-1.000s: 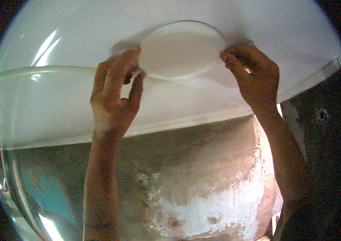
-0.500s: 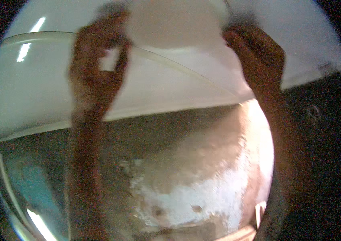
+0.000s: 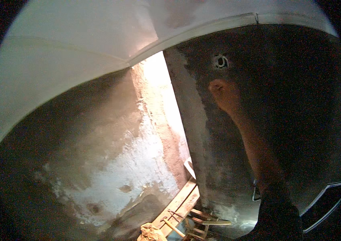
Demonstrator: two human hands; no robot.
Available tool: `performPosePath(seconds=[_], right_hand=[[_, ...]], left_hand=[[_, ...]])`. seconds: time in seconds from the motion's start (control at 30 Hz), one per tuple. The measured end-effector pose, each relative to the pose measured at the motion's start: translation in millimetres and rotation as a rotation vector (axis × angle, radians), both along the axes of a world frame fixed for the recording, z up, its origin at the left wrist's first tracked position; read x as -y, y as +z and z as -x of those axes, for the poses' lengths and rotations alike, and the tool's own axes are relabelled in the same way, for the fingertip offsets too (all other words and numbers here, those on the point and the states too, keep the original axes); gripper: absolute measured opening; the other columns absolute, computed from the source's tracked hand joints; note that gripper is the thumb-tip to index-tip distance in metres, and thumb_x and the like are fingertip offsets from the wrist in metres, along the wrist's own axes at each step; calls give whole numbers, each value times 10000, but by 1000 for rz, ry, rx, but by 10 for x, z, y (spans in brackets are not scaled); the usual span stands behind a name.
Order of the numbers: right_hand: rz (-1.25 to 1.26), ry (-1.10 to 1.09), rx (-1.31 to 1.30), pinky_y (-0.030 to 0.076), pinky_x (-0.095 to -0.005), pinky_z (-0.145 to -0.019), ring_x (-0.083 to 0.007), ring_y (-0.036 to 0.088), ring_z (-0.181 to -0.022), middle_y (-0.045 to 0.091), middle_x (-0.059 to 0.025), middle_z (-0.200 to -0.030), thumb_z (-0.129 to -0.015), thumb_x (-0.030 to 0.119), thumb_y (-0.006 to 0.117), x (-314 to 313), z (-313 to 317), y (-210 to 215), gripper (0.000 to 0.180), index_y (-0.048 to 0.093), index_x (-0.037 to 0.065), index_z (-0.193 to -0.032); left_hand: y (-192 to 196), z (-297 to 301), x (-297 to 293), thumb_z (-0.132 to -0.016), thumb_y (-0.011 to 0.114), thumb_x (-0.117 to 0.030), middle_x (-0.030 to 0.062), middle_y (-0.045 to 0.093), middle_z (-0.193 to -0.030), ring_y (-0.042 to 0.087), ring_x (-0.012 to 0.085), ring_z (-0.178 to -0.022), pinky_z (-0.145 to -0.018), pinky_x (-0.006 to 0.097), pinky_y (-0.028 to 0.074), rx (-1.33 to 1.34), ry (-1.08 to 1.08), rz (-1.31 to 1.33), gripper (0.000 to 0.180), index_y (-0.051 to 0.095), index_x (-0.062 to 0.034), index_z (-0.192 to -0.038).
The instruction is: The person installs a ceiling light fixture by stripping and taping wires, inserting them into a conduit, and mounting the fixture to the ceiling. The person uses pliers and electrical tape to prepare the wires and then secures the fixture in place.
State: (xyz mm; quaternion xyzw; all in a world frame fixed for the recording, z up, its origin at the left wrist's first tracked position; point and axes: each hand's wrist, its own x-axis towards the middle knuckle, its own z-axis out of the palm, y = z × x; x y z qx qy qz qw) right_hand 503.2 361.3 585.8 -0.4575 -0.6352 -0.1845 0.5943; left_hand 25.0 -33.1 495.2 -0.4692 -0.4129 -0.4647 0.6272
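Observation:
My right hand (image 3: 223,94) is raised in front of the dark wall (image 3: 299,100), just below a pale ring-shaped fitting (image 3: 220,62) set in that wall. Its fingers are curled closed; dim light hides what they hold, if anything. The bare forearm runs down to a dark sleeve at the lower right. My left hand is out of the picture. Overhead, the white ceiling (image 3: 78,24) meets the walls along a pale trim strip (image 3: 214,30).
A bright opening (image 3: 158,80) stands between the dark wall and a patchy plastered wall (image 3: 98,160). Below lie a wooden plank (image 3: 186,197), a hammer (image 3: 173,227), a crumpled brown bag (image 3: 151,233) and a wooden slatted frame (image 3: 202,222).
The view has swung right. Both hands were up at the white ceiling beside a pale rounded shape; now only my right hand shows, lower against the dark wall, and that shape is out of view.

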Motion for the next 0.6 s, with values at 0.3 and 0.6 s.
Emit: performPosePath(seconds=[0.3,0.6], right_hand=[[-182,-617,589,535,-397,-852,-312,647,-975,606,-146,-1186,-890,250,637,-1148,-959,458,334,609,116,-1196],[632,610,-99,495,-347,-826,-176,623,-952,660,-70,-1051,-883,448,626,708,201,-1442,473,623,73,-1172]], left_hand=[[-2392,517,-1097,-806,711,-124,124,679,-1039,647,206,-860,-791,341,526,761,-432,1121,325,647,-46,-1116],[-4622,-140,-303,-805,715,-327,198,688,-973,677,297,-893,-797,409,528,1133,-216,1929,427,652,-13,-1089]])
